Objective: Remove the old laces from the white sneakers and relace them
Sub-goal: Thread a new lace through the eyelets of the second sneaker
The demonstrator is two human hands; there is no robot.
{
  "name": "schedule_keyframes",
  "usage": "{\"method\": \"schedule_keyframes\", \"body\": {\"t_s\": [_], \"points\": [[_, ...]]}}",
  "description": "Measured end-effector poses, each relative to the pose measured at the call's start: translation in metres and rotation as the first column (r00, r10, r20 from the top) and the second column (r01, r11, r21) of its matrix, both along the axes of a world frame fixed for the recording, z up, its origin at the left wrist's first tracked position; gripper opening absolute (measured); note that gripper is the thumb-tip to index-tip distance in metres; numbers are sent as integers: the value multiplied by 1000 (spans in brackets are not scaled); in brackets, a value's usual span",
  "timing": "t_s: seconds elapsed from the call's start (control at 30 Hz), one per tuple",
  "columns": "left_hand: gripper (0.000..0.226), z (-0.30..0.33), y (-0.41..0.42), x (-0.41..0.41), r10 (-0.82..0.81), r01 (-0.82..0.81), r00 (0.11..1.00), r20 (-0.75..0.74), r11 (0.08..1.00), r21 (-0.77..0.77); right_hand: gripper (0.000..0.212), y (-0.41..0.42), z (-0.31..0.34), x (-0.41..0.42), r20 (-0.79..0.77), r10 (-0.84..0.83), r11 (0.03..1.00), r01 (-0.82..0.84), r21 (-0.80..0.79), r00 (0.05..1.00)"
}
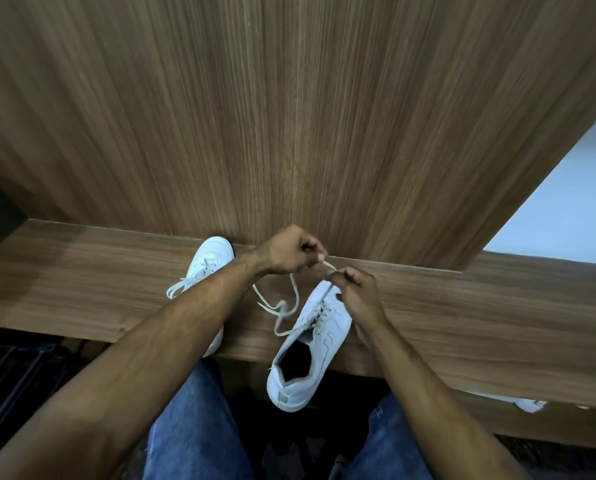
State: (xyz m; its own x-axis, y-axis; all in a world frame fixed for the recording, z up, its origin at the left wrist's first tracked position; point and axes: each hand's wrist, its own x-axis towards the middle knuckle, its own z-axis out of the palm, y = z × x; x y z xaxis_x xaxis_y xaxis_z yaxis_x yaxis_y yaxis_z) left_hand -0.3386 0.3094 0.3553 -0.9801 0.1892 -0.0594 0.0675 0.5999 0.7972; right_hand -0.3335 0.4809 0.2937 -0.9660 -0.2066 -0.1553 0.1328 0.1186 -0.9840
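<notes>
Up at the toe end of the near sneaker [315, 327], both hands are working one lace [291, 306]. The left hand [287, 251] is pinching the lace between curled fingers and thumb, and the right hand [353, 287] is pinching the same lace just beside it, right over the lowest eyelets. So each grip is pressed together on the lace, neither one spread. That sneaker is lying on the desk [462, 306] with its heel hanging over the near edge above the person's lap, while the other sneaker [208, 263] is sitting to the left, mostly under the left forearm, with laces spilling out onto the wood.

What I'd be worrying about: the heel is overhanging and nothing is pinning the shoe down, so a firm tug could be dragging it off the edge. The loose length is also curling into loops on the desk, which looks like it could be snagging into a knot if it's pulled fast.

Hard to say whether the lace is coming out or going back in; the hands are covering the eyelet they're working on, and the lace tip isn't showing. The far sneaker's heel is hidden by the arm. Something white [528, 405] is peeking out below the desk edge at right, cut off, can't tell what.
</notes>
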Motion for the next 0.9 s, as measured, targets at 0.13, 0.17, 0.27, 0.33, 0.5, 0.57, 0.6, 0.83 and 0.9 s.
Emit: {"method": "schedule_keyframes", "body": {"t_s": [0.13,0.17,0.27,0.33,0.5,0.57,0.6,0.83,0.9], "points": [[26,-46,-37,7,111,-102,994,24,967,-234,8,28,-23,-6,326,-227,964,259,-58,918],[28,-58,-44,12,140,-127,990,32,957,-259,11,34,-32,-4,399,-260,952,302,-46,880],[26,-81,-50,26,190,-165,979,78,952,-258,9,40,-48,5,359,-316,947,314,65,878],[24,-87,-40,32,162,-142,983,91,971,-192,18,35,-50,11,98,-214,963,193,188,972],[13,-83,1,32,59,-55,998,27,991,-124,19,11,-44,18,-353,365,803,-100,588,862],[12,-82,5,31,75,-73,997,12,989,-126,17,11,-43,16,-490,406,734,44,677,771],[13,-83,2,32,93,-91,996,11,988,-125,17,15,-45,13,-534,375,725,119,679,758],[17,-95,-37,49,299,-302,952,69,952,40,15,71,-65,-1,-222,-130,774,238,586,966],[14,-96,-37,53,386,-402,914,121,902,158,16,77,-67,2,-205,-143,781,237,578,968]]}}
